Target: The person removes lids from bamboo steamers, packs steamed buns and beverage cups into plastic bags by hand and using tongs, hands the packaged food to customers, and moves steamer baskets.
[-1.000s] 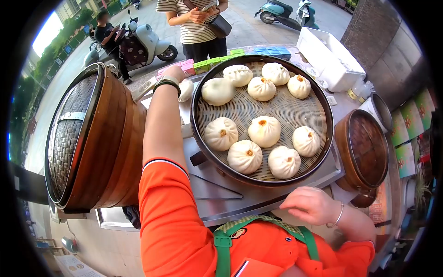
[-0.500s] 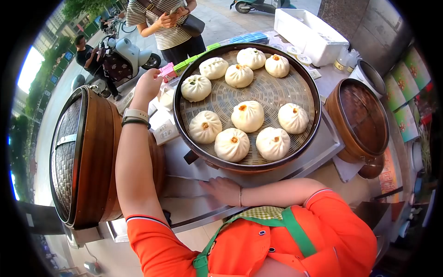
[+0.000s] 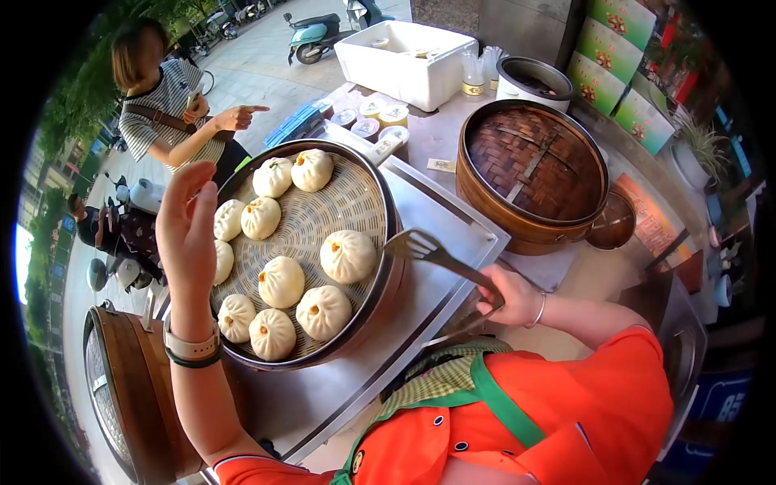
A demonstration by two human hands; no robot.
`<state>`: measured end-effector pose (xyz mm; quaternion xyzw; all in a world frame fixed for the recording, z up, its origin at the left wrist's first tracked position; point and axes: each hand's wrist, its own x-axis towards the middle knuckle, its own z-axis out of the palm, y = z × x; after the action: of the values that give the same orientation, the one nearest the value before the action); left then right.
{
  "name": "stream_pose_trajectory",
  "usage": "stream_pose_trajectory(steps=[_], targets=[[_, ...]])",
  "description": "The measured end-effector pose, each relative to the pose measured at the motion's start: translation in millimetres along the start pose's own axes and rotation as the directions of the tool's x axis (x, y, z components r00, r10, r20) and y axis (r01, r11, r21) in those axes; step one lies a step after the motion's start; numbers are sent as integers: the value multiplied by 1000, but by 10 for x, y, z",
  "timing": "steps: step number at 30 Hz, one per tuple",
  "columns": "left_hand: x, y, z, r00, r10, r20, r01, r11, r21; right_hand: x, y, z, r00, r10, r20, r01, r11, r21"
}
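Observation:
A slotted spatula point(image 3: 434, 252) is in my right hand point(image 3: 515, 297), its blade near the right rim of the steamer. My left hand point(image 3: 187, 222) is raised in front of the steamer's left side with the fingers stretched out and nothing in them; it partly hides a few buns. The round bamboo steamer point(image 3: 386, 279) is uncovered, with several white pleated buns lying apart on its woven base. One large bun point(image 3: 348, 256) is closest to the spatula. Orange filling shows at the top of most buns.
A covered steamer point(image 3: 477, 190) stands to the right, another point(image 3: 133, 388) at lower left. Behind are lidded cups point(image 3: 366, 128), a white foam box point(image 3: 436, 85) and a pot point(image 3: 529, 99). Across the counter, a person in a striped shirt point(image 3: 179, 95) points toward the right.
The view has swung right. My right hand has left the counter and now holds the spatula. My left hand has come away from the pink boxes. The person opposite now has an arm out, pointing.

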<state>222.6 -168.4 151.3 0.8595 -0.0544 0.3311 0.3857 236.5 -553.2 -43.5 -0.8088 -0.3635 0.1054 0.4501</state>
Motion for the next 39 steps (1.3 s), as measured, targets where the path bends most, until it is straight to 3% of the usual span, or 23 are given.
stream_pose_trajectory(steps=[1,2,3,4,6,7,10,12,13,15,16,17,19,22,23,24,26,27,30,31,32,34,39], targets=[[52,176,371,995,2,97,-7,999,45,-66,83,-309,971,93,-219,-95,995,-2],[91,284,778,982,10,187,-11,1000,3,-114,261,-588,856,-111,-506,-51,954,-295],[121,413,1205,948,-34,316,63,995,-83,-223,692,-846,734,63,-676,-197,973,-123],[130,388,1666,901,-69,428,119,989,-91,-310,929,-1219,660,200,-724,-347,936,-58],[76,358,2598,791,-123,599,129,991,33,-539,1608,-1830,470,173,-866,-404,914,-37],[12,297,3033,765,-142,628,122,990,75,-653,1790,-2050,399,34,-916,-615,751,-240],[-122,-71,4037,721,-318,616,281,946,160,-946,2167,-2501,384,327,-863,-638,770,8],[-177,-218,4270,615,-467,636,442,871,213,-991,2140,-2566,404,394,-826,-697,717,1],[-229,-235,4312,614,-481,625,455,864,218,-1021,2202,-2546,442,287,-850,-672,734,-102],[-358,-46,4189,780,-405,478,376,913,160,-1057,2330,-2359,478,112,-871,-543,817,-193],[-457,37,4115,824,-359,438,341,932,124,-910,1842,-2282,582,258,-771,-505,858,-94],[-580,138,4012,865,-312,394,300,949,92,-816,1623,-2173,730,47,-682,-332,897,-293],[-881,435,3650,796,-259,547,351,934,-68,-656,1366,-2000,945,133,-300,-180,975,-132],[-1765,503,3157,642,91,761,160,955,-249,-296,1079,-1625,978,6,207,14,995,-95],[-2160,430,3050,599,56,798,164,968,-191,-194,1072,-1418,937,17,350,0,999,-47],[-2446,452,2868,689,-210,693,463,863,-200,-52,976,-1228,883,-16,469,38,999,-38],[-3101,218,2599,628,-625,464,602,768,218,161,854,-751,773,-212,598,251,968,19],[-3489,103,2437,599,-739,309,709,669,225,237,753,-503,698,-269,663,306,950,63],[-5065,-407,1977,261,-965,4,942,256,216,357,347,197,575,-350,739,463,884,58],[-5253,-349,1791,-42,-990,-134,980,-14,-200,390,202,422,574,-350,741,472,880,50],[-5382,-318,1572,-349,-929,-123,773,-210,-599,423,57,635,583,-344,736,475,879,35],[-5862,-408,1154,-513,-813,-278,563,-74,-823,491,-213,1126,520,-363,773,528,848,42],[-7007,-1101,-29,-584,-727,-361,328,195,-924,600,-843,2356,617,-296,729,530,841,-107]])
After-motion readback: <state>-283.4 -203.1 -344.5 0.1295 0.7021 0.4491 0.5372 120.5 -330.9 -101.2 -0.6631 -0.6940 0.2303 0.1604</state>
